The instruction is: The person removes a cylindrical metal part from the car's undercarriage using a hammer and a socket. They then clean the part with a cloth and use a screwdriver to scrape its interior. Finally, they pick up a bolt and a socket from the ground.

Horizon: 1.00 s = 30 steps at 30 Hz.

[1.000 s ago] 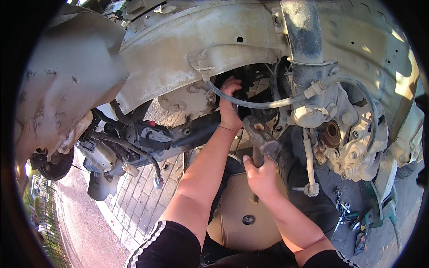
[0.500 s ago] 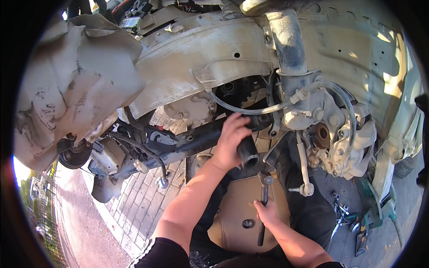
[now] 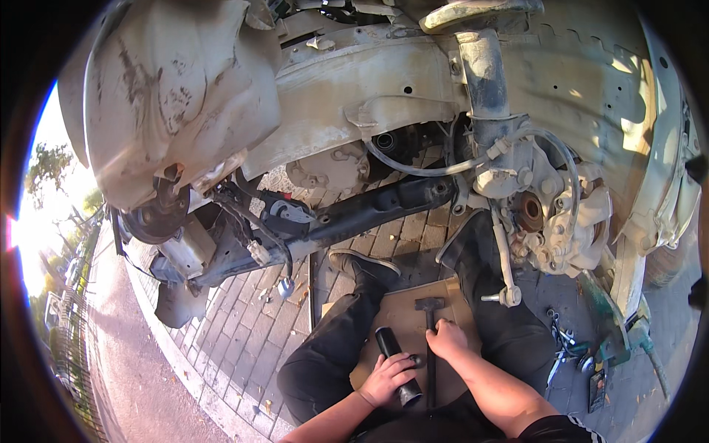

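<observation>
My left hand (image 3: 389,378) is wrapped round a short black tube (image 3: 387,340), which slants over my lap. It rests close to the hammer's handle. In my right hand (image 3: 447,340) is a hammer (image 3: 430,303), gripped partway up its dark handle with the head pointing away from me. Beneath both hands lies a sheet of brown cardboard (image 3: 405,304), between my legs. Ahead of me a black suspension arm (image 3: 362,219) runs across under the car body, its right end near the strut (image 3: 485,88).
At right hangs a dusty brake caliper and hub (image 3: 572,229), with a link rod (image 3: 505,266) dangling beside it. Wrenches and other tools (image 3: 565,343) lie on the paving near a green jack stand (image 3: 620,340). A crumpled liner (image 3: 177,96) hangs at upper left, above loose wiring (image 3: 251,221).
My left hand has come down from beside the suspension arm to my lap, bringing the black tube. The hammer stays in my right hand. The view has shifted slightly.
</observation>
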Motion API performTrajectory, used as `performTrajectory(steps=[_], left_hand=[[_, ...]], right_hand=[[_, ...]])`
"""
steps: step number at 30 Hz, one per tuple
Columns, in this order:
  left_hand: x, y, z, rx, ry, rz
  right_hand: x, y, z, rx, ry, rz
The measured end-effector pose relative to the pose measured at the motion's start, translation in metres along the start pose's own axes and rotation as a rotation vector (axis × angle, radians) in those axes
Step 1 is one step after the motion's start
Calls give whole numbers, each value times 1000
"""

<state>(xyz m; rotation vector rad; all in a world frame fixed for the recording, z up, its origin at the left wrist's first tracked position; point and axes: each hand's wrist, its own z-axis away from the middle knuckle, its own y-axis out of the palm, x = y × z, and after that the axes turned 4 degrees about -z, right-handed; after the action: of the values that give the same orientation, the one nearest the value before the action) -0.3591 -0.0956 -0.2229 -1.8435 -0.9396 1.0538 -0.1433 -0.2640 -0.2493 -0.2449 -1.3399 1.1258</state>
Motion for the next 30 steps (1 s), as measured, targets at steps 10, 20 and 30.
performTrajectory(steps=[10, 20, 30], left_hand=[[-27, 14, -15, -226, 176, -135], [69, -139, 12, 264, -739, -524], [192, -130, 55, 568, -1373, 253]], right_hand=[[2, 2, 72, 840, 262, -1410], [23, -17, 80, 293, 359, -1296], [17, -14, 72, 318, 276, -1178]])
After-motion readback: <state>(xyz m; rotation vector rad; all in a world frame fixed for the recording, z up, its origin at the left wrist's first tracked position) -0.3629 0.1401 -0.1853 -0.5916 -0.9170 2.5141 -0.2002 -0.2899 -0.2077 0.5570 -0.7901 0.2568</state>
